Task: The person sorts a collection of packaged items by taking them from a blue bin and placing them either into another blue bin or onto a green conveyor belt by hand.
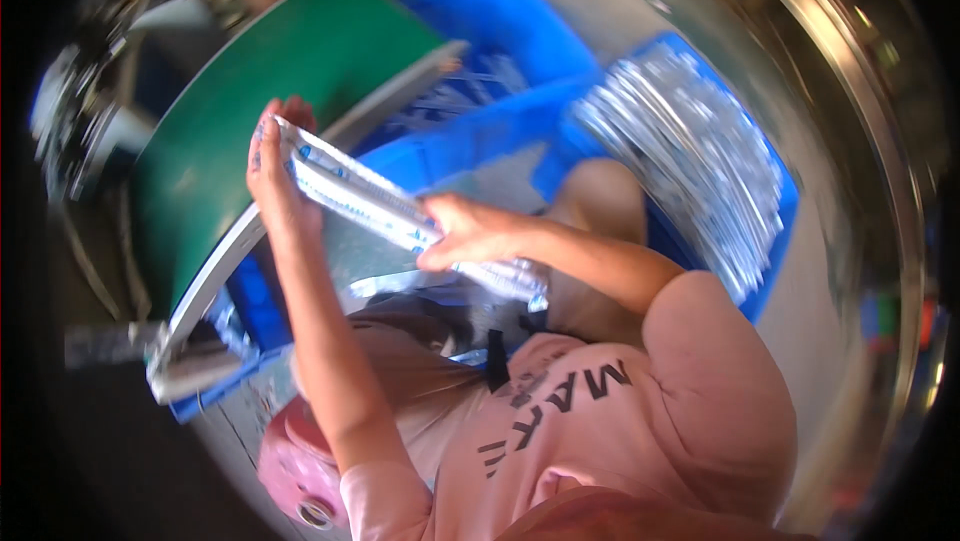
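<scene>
Both my hands hold a long bundle of clear plastic packets with blue markings point(370, 201), which runs slantwise from upper left to lower right. My left hand point(275, 169) grips its upper left end, beside the edge of a green board point(270, 91). My right hand point(468, 233) is closed around its middle, above my lap. The bundle's lower right end point(520, 284) sticks out past my right hand. The whole picture is blurred by motion.
A blue crate point(520, 21) with loose clear packets stands ahead. To the right, a second blue crate point(785, 211) holds a thick stack of silvery packets point(690, 151). The green board with a metal rim slopes on the left. My pink shoe point(300, 476) rests on the grey floor.
</scene>
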Action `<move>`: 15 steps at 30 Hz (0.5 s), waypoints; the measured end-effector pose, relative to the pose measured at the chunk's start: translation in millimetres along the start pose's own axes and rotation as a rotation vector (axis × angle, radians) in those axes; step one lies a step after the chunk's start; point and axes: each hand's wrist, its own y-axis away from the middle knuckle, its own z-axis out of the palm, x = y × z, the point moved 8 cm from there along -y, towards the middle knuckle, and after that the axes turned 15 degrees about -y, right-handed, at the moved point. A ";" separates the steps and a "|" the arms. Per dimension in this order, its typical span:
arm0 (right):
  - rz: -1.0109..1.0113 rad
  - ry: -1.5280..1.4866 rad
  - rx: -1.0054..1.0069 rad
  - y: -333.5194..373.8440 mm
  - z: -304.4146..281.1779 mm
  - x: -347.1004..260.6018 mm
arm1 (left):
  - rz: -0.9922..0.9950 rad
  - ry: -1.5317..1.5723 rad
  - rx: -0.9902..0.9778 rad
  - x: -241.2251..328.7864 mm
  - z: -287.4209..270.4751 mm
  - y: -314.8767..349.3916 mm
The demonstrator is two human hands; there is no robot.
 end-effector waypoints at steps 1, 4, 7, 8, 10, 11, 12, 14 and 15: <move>0.114 -0.241 0.005 23.5 2.2 11.3 | -0.021 -0.147 -0.136 -9.1 22.8 11.6; 0.201 -0.544 0.074 80.7 -7.8 37.2 | 0.026 -0.606 -0.465 -17.5 89.7 58.4; 0.178 -0.630 0.269 124.9 -12.8 53.8 | 0.115 -0.585 -0.837 -28.3 147.0 112.6; 0.168 -0.635 0.284 134.6 -15.4 60.9 | 0.169 -0.621 -0.867 -26.6 158.8 122.8; 0.159 -0.554 0.391 156.1 -33.9 59.7 | 0.283 -0.684 -0.930 -23.7 178.4 134.9; 0.159 -0.469 0.481 168.9 -48.8 57.8 | 0.399 -0.737 -0.903 -21.1 180.3 134.4; 0.153 -0.338 0.541 182.6 -75.0 47.3 | 0.357 -0.687 -0.857 -16.0 180.6 129.9; 0.174 -0.181 0.689 212.4 -138.2 9.0 | 0.326 -0.673 -0.737 4.0 163.4 114.2; 0.206 -0.045 0.825 233.8 -180.3 5.0 | 0.279 -0.659 -0.681 13.5 153.1 107.3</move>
